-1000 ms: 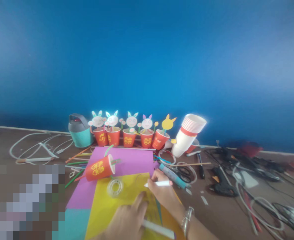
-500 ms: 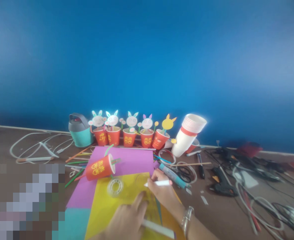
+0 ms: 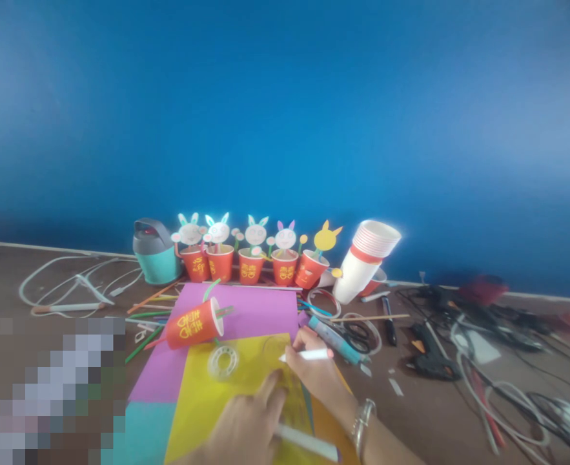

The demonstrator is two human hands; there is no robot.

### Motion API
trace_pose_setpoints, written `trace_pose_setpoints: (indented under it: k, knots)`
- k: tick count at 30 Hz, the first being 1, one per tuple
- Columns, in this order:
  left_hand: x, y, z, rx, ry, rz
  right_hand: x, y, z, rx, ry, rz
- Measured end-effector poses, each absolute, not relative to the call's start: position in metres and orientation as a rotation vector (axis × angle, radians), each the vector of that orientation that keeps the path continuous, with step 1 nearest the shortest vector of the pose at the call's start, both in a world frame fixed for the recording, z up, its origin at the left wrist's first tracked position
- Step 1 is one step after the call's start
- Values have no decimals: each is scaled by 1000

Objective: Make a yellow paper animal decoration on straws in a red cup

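A white marker (image 3: 314, 354) with a pink end is pinched in my right hand (image 3: 308, 368), its tip against the yellow paper (image 3: 202, 400). Thin drawn lines, including a curved outline, show on the sheet beside the tip. My left hand (image 3: 248, 420) lies on the same sheet, fingers stretched forward. Another white marker (image 3: 308, 442) rests right beside it, partly hidden by the hand. A clear tape roll (image 3: 223, 361) lies flat on the paper's left part. Behind it, a red paper cup (image 3: 192, 328) with straws through it lies on its side.
Several red cups (image 3: 250, 268) with rabbit-faced paper figures line the back, beside a teal container (image 3: 157, 261) and stacked white cups (image 3: 362, 265). Purple paper (image 3: 246, 310) lies underneath. Rightward are a glue tube (image 3: 335, 341), scissors (image 3: 355, 336), a glue gun (image 3: 432, 361) and tangled cables.
More dark line appears on the yellow paper near the marker tip, making the curved outline fuller. Both hands stay almost in the same place.
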State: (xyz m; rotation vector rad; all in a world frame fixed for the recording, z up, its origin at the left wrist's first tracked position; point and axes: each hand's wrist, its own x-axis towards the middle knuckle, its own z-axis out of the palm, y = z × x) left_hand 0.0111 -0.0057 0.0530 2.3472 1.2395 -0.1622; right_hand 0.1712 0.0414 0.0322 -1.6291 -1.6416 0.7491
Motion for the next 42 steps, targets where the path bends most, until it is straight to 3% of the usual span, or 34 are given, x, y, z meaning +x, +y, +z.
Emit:
trace_pose_setpoints:
  k: [42]
  knots:
    - [11, -5, 51, 2327, 1226, -202, 172, 47, 27, -1625, -1511, 845]
